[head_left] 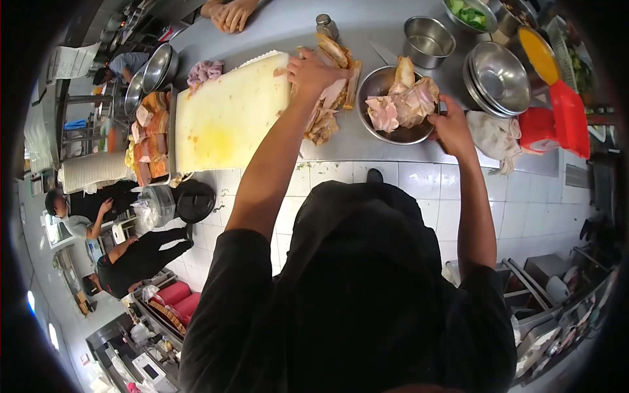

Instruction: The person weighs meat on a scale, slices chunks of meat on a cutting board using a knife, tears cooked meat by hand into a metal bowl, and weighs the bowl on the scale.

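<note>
My left hand (311, 73) reaches over the right end of the white cutting board (229, 111), fingers spread on a pile of browned, cut meat pieces (322, 124). The meat lies along the board's right edge and on the steel counter, partly hidden by my hand and wrist. My right hand (452, 126) is closed on the right rim of a steel bowl (419, 136) standing on the counter. Pale and pinkish meat pieces (409, 108) fill the bowl, with a longer browned piece (405, 71) sticking up at the back.
A knife blade (383, 54), steel pot (429, 42) and shaker (325, 26) stand behind the bowl. Stacked bowls (501, 78), a cloth (493, 134) and a red container (540, 131) are at right. Raw-looking meat (151, 137) sits left. Another person's hands (230, 14) rest across the counter.
</note>
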Available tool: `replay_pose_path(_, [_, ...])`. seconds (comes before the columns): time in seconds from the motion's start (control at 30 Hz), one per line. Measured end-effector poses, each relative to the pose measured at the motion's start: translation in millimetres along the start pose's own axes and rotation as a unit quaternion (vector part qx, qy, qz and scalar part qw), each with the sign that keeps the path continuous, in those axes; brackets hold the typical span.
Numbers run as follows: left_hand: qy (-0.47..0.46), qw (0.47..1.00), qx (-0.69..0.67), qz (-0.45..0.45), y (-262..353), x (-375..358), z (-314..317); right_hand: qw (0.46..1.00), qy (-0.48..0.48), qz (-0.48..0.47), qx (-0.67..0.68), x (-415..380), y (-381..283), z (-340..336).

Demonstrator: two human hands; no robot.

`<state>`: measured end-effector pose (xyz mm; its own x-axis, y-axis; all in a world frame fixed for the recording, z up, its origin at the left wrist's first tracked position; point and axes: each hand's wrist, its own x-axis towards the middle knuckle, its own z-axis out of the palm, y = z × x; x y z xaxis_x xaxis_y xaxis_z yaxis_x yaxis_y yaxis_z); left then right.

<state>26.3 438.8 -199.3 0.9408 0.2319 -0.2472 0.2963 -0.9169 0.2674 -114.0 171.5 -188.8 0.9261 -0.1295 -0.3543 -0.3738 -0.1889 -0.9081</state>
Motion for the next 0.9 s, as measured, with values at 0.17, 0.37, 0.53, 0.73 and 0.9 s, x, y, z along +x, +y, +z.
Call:
replay_pose_path(0.17, [-0.07,0.997,0.002,0.022,-12,36,10,1.0,0.006,-0.011,-0.024,1,4,-2])
replay_pose_path(0.37, [-0.074,0.993,0.014,0.093,-20,50,3,0.998,0.036,-0.016,-0.059,-1,-2,0])
replay_pose_path(0.53, [-0.037,0.993,-0.071,0.088,-27,52,7,0.999,0.02,-0.008,-0.036,-6,-9,1])
replay_pose_path(0.73, [-0.079,0.977,-0.183,-0.069,2,63,21,0.998,0.023,-0.02,-0.053,0,1,0])
replay_pose_path(0.9, [-0.029,0.983,-0.036,-0.175,54,24,0,0.998,0.005,0.011,-0.057,0,-15,-2])
